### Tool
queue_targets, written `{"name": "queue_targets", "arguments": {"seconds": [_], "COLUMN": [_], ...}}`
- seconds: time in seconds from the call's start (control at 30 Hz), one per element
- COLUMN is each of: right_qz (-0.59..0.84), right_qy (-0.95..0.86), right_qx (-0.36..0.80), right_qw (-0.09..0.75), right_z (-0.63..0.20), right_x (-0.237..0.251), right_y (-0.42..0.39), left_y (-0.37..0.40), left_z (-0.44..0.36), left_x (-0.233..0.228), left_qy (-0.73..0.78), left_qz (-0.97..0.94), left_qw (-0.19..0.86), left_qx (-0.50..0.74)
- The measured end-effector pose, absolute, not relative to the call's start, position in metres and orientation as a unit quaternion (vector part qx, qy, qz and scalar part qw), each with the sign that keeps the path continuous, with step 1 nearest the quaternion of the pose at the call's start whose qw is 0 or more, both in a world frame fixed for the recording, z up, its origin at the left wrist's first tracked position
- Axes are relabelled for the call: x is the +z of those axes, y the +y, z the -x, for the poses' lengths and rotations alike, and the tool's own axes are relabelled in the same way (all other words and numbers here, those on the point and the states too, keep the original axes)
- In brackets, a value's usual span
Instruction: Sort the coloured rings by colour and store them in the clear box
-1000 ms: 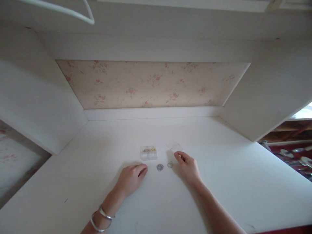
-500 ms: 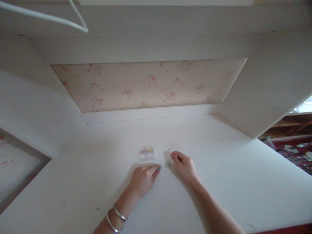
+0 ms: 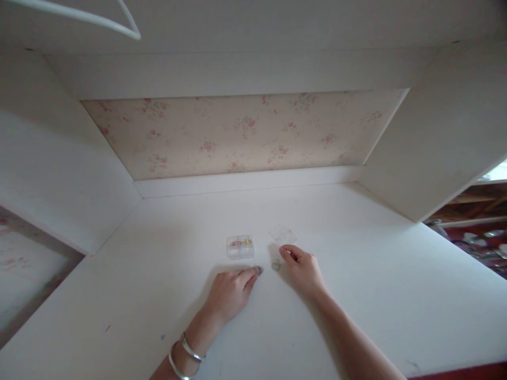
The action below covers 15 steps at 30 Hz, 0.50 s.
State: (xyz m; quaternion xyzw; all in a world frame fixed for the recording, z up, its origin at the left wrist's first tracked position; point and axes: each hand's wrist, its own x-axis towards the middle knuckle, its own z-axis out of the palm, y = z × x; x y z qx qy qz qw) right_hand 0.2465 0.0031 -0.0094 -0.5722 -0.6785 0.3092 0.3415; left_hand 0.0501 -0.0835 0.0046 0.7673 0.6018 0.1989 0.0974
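Fingertips (image 3: pixel 255 272) of the left hand (image 3: pixel 232 293) are pressed together on 1 small ring (image 3: pixel 259 269), probably to pin it flat on the white desk (image 3: pixel 356 295). Another ring (image 3: pixel 275 265) lies just beside the right hand (image 3: pixel 303 269), whose fingers are curled loosely, holding nothing. Behind, a clear box (image 3: pixel 240 246) and its lid (image 3: pixel 280 233) are placed apart.

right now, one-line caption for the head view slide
Left hand touches a small ring and right hand rests beside another on a white desk.
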Motion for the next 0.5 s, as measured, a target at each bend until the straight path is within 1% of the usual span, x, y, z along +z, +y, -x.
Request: {"name": "queue_targets", "arguments": {"seconds": [0.23,0.5], "right_qz": [0.575,0.573], "right_qy": [-0.679,-0.685], "right_qx": [0.308,0.299], "right_qw": [0.336,0.336], "right_z": [-0.2447,-0.245], "right_x": [-0.006,-0.0078], "right_y": [0.0017,0.0014], "left_y": [-0.0814,-0.0832], "left_z": [-0.0526,-0.0512], "left_x": [0.0009,0.0022], "left_qy": [0.597,0.589], "left_qz": [-0.773,-0.774], "left_qw": [0.103,0.101], "left_qx": [0.19,0.208]}}
